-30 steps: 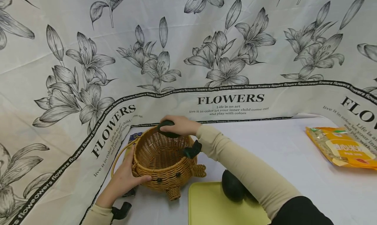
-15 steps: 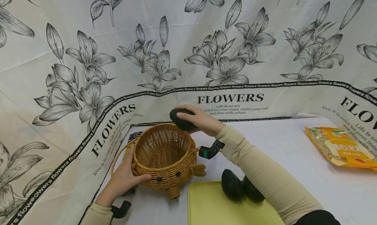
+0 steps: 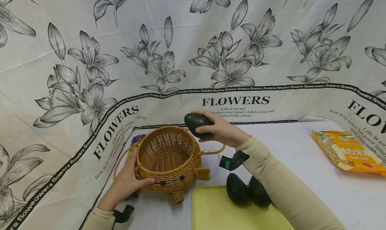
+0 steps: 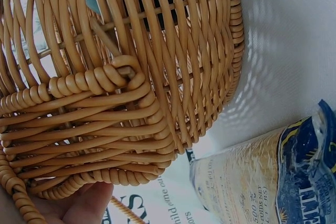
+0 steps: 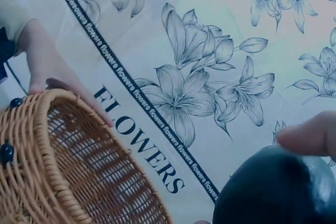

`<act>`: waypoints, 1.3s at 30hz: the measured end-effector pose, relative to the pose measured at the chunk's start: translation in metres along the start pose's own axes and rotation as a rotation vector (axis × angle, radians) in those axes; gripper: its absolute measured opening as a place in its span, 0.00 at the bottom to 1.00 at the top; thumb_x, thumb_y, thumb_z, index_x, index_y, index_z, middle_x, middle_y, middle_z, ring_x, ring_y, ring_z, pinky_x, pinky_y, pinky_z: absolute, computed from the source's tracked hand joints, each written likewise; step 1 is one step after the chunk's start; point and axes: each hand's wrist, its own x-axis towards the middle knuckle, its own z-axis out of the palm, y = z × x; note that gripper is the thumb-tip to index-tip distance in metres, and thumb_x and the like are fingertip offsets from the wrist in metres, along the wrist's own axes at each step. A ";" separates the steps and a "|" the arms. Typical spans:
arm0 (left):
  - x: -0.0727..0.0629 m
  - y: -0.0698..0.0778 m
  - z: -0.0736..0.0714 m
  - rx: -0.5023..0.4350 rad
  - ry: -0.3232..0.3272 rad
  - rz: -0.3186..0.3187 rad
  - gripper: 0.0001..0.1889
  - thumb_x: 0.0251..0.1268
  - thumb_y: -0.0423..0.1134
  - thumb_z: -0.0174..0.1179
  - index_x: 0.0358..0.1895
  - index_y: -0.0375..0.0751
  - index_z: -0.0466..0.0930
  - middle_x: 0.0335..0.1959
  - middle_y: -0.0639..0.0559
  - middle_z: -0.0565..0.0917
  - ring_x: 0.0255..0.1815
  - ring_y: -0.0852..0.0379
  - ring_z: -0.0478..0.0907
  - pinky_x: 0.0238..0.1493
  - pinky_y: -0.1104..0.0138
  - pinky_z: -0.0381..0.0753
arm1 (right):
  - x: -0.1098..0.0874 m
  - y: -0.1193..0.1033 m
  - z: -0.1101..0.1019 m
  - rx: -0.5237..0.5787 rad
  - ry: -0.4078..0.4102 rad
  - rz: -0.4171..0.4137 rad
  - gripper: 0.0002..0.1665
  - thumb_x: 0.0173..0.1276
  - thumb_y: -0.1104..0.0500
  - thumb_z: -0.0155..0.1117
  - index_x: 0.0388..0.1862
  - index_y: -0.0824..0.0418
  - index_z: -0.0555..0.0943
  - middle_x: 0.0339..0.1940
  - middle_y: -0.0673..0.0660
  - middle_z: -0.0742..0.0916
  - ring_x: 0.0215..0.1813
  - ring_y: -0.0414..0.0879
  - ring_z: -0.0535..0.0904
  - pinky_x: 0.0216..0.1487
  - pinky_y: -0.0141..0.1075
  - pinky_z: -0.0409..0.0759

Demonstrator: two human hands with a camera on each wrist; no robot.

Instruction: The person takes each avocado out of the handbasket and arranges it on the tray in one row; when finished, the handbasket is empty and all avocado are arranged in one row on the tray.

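Observation:
A brown wicker basket (image 3: 156, 181), with black button eyes and a woven snout, stands left of the middle in the head view. My left hand (image 3: 125, 181) holds its left side, thumb across the front below the rim. In the left wrist view, fingers (image 4: 89, 203) show beside a woven flap of the basket. Over the basket's back right rim, my right hand (image 3: 224, 131) grips a dark green avocado (image 3: 194, 123), seen close in the right wrist view with a fingertip on top. Two more avocados, one (image 3: 237, 189) beside the other (image 3: 258, 193), lie on a yellow-green tray (image 3: 217, 213).
At the far right lies an orange-and-yellow food packet (image 3: 351, 153). A clear bag with blue printing (image 4: 257, 177) lies close by the basket on the left. The basket's loop handle (image 3: 215, 152) sticks out to the right. A flower-print cloth (image 3: 235, 106) hangs behind the white table.
My right hand has moved right from over the basket's mouth, carrying the avocado past the back right rim. The right forearm has swung off the tray's avocados. The left hand stays on the basket.

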 end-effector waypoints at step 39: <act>0.001 0.001 -0.003 0.023 -0.021 -0.024 0.67 0.43 0.66 0.67 0.76 0.45 0.28 0.75 0.32 0.46 0.69 0.29 0.59 0.59 0.38 0.67 | -0.093 0.067 0.057 -0.798 0.616 -0.247 0.45 0.50 0.54 0.76 0.67 0.45 0.68 0.56 0.55 0.78 0.52 0.49 0.78 0.45 0.45 0.79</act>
